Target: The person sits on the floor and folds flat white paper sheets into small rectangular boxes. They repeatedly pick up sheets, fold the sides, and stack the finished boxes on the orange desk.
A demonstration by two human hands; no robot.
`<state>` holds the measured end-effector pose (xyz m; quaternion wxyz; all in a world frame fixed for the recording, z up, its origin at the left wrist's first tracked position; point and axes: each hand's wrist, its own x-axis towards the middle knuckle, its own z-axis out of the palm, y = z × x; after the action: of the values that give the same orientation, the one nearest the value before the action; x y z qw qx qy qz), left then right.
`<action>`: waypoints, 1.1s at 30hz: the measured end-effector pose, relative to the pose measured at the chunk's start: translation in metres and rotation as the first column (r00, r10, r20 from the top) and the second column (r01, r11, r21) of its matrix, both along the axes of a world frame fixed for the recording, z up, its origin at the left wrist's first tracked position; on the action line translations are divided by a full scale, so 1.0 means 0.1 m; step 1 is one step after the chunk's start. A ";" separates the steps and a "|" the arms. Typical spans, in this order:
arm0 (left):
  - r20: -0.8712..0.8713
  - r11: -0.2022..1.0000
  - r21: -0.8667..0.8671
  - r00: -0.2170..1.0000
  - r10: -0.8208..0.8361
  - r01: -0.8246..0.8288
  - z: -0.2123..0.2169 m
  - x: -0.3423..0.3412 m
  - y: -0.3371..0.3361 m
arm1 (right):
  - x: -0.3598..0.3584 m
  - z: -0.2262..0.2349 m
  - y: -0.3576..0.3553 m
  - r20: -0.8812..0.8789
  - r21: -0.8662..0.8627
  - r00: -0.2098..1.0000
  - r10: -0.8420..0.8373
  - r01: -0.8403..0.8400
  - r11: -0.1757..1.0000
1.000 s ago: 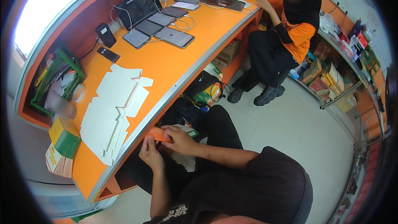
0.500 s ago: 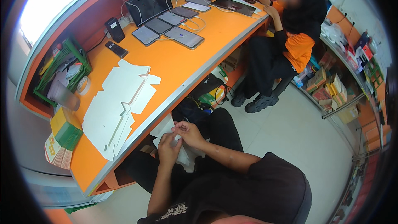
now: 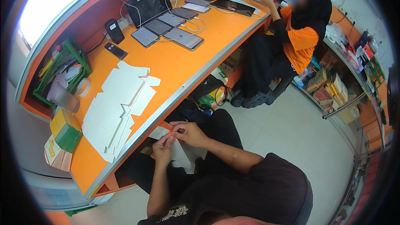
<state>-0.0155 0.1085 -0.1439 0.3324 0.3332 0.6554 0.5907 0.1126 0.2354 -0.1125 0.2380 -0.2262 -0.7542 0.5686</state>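
Over my lap, just below the desk's front edge, I hold a piece of thin folded cardboard [image 3: 180, 158], white with an orange strip [image 3: 166, 126] at its upper end. My left hand [image 3: 162, 149] pinches it from the left with thumb and fingers. Close beside it, my right hand [image 3: 189, 134] grips the upper part near the orange strip. The fingertips almost meet, and they cover part of the card. On the desk lies a flat white cut-out cardboard sheet [image 3: 110, 112] with flaps and creases.
The orange desk [image 3: 158, 73] carries several phones and tablets [image 3: 183, 38] with cables. A green basket [image 3: 62, 73], a tape roll [image 3: 83, 86], a cup [image 3: 64, 98] and booklets [image 3: 66, 131] stand left. A co-worker [image 3: 306, 37] sits at the far right end. Bags lie beneath the desk.
The cardboard has turned in my hands, and an orange strip now shows at its top. My left hand has shifted slightly left. The co-worker has raised a hand off the desk.
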 end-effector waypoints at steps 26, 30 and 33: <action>0.325 0.993 0.103 0.946 0.020 -0.056 -0.08 -0.01 -0.06 | 0.12 0.06 -0.07 -0.084 0.220 0.995 0.058 -0.038 0.975; 0.460 0.971 0.230 0.887 -0.047 -0.068 0.16 0.01 -0.03 | 0.13 0.08 -0.18 -0.076 0.470 0.985 0.155 -0.102 0.877; 0.530 0.990 0.134 0.847 -0.038 -0.040 0.05 -0.14 -0.07 | 0.17 0.16 -0.21 -0.011 0.499 0.965 0.262 -0.222 0.838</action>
<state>-0.0295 0.1011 -0.1388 0.4761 0.1790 0.4953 0.7043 0.1295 0.2148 -0.0965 0.2438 -0.0380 -0.8867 0.3910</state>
